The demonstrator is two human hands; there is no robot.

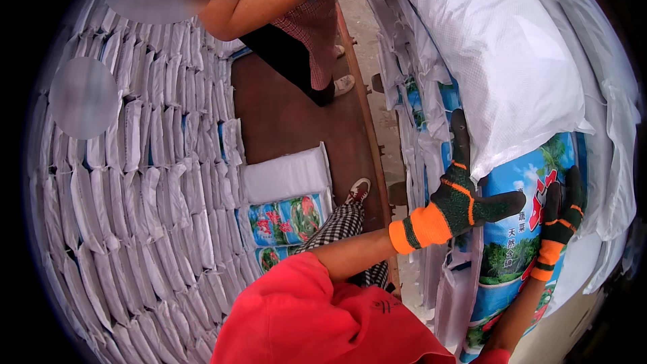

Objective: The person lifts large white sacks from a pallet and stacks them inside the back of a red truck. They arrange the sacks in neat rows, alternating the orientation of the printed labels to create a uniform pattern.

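Blue bag (pixel 497 236) (red & blk. lettering, greenery printed) is part-covered by white bag (pixel 505 54); L. hand (pixel 458 199) & R. hand (pixel 558 226), fingers apart, are placed by blue bag's opp. sides.

Gloved left hand (pixel 464 201), fingers spread, and gloved right hand (pixel 563 221) flank a blue bag (pixel 507 243). Beyond both hands: white sack (pixel 499 67). Far left: stacked bags (pixel 151 205).

Reddish-brown floor (pixel 290 125), pale ground (pixel 364 27) alongside
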